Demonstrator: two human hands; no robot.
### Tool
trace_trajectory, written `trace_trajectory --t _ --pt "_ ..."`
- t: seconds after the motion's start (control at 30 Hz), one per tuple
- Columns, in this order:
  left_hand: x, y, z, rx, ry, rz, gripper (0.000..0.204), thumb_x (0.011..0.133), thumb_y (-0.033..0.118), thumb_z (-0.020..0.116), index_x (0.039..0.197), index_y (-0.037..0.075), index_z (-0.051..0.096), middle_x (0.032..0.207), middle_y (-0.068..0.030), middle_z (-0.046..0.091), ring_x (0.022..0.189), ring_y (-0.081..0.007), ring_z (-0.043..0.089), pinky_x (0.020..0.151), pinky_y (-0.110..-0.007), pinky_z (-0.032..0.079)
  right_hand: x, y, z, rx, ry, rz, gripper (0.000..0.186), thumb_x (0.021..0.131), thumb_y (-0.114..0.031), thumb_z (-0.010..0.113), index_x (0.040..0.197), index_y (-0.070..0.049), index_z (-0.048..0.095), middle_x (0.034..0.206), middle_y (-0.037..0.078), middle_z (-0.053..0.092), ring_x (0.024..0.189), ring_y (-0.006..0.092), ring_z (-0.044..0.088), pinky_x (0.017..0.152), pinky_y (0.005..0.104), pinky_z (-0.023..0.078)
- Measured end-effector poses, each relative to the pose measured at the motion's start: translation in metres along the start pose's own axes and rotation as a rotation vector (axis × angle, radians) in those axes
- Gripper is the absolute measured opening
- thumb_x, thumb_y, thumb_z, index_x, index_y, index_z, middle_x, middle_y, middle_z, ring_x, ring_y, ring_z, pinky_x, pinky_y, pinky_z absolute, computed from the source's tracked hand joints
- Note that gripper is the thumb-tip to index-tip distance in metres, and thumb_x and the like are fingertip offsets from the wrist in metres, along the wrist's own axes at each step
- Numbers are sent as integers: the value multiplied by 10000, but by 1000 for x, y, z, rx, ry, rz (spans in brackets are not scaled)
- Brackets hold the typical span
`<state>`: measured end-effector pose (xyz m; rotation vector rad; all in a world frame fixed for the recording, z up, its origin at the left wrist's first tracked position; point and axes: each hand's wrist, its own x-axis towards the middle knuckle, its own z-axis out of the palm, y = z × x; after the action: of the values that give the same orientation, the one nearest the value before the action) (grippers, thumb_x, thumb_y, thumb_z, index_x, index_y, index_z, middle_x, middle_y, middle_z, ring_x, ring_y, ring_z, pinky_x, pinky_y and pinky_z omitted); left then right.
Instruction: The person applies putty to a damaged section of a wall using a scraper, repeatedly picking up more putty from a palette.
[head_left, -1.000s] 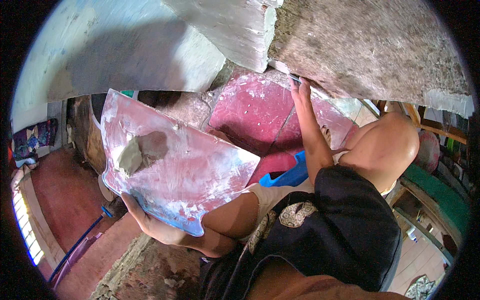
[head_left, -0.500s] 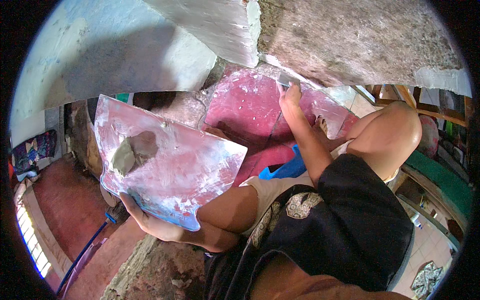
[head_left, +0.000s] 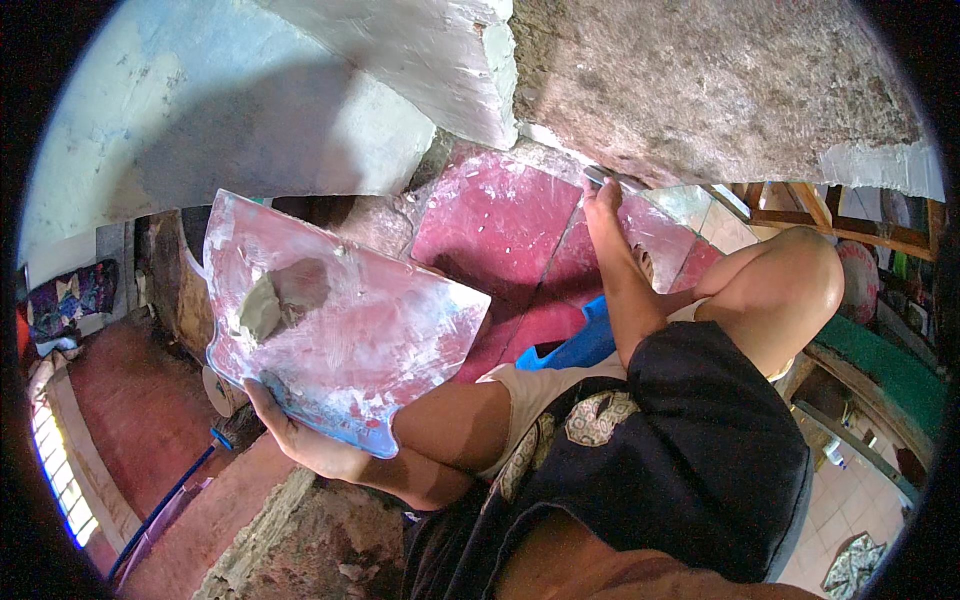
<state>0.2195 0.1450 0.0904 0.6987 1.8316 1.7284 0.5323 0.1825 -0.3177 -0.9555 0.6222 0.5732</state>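
Observation:
With my left hand (head_left: pixel 300 435) I grip the lower edge of a stained, pinkish, translucent board (head_left: pixel 370 330) with blue at its edge. A lump of grey-white putty (head_left: pixel 258 312) sits on the board's left part, beside a darker smear. My right hand (head_left: pixel 604 200) is closed on a small metal scraper (head_left: pixel 600 176), held at the bottom edge of a rough, mottled wall (head_left: pixel 710 80). A narrow white strip of filler (head_left: pixel 545 135) runs along that edge. My right forearm crosses beside my bent knee (head_left: pixel 790 290).
White-coated slabs (head_left: pixel 200 120) hang overhead at left. Pink tiles (head_left: pixel 485 215) lie below, with a blue plastic item (head_left: pixel 560 340) by my lap. A blue-handled brush (head_left: pixel 222 437) is at lower left, a wooden frame (head_left: pixel 800 200) at right, a green ledge (head_left: pixel 880 370) below it.
My right hand dipped down-left from the wall's edge half a second ago and is now back up at the edge, further right. The board has shifted only slightly.

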Motion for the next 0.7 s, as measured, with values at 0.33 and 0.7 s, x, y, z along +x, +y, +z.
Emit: trace_trajectory --t 0.33,0.7 --pt "6 -1 -1 -170 15 -115 390 830 215 362 1137 -25 390 1152 -164 399 1003 -250 438 849 -353 351 5 -9 -1 191 -284 140 305 609 -21 415 911 -20 453 886 110 507 825 279 516 701 411 480" --pt "4 -1 -1 -69 96 -37 332 830 181 362 1077 -15 467 1099 -144 452 944 -214 476 841 -310 358 -55 -12 9 81 -209 145 258 736 -56 387 992 -28 399 1015 124 427 872 253 469 722 406 479"
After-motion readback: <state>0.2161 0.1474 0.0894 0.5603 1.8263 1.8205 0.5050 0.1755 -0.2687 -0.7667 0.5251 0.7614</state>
